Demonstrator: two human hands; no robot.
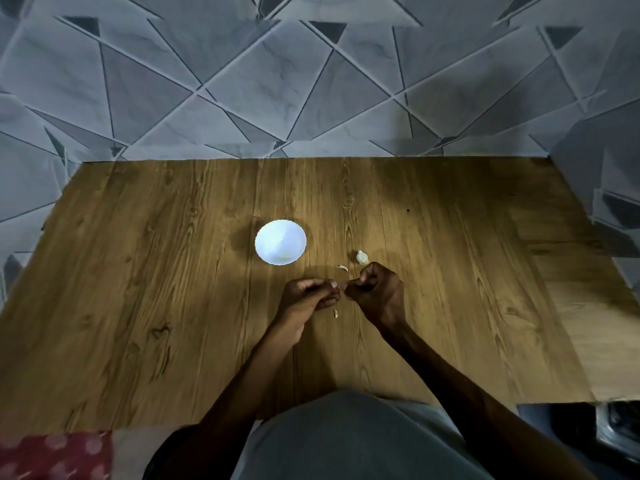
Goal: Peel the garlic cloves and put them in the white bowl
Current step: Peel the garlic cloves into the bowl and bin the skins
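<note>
On the wooden table (pixel 173 271), just nearer than the white bowl (pixel 260 237), the person's two hands meet fingertip to fingertip. The left hand (pixel 306 296) lies palm turned inward, its fingers curled and its thumb and fingertips pinching a small pale bit (pixel 342 285), too small to tell whether it is clove or skin. The right hand (pixel 377 292) is curled into a loose fist and pinches the same bit from the other side.

A garlic clove (pixel 362 257) lies on the table just beyond the right hand, to the right of the bowl and apart from it. A curl of garlic skin (pixel 343 268) lies between the bowl and the hands, and another scrap of skin (pixel 335 313) lies just below the left hand's fingers. The bowl's inside is washed out by glare, so what it holds cannot be told.
</note>
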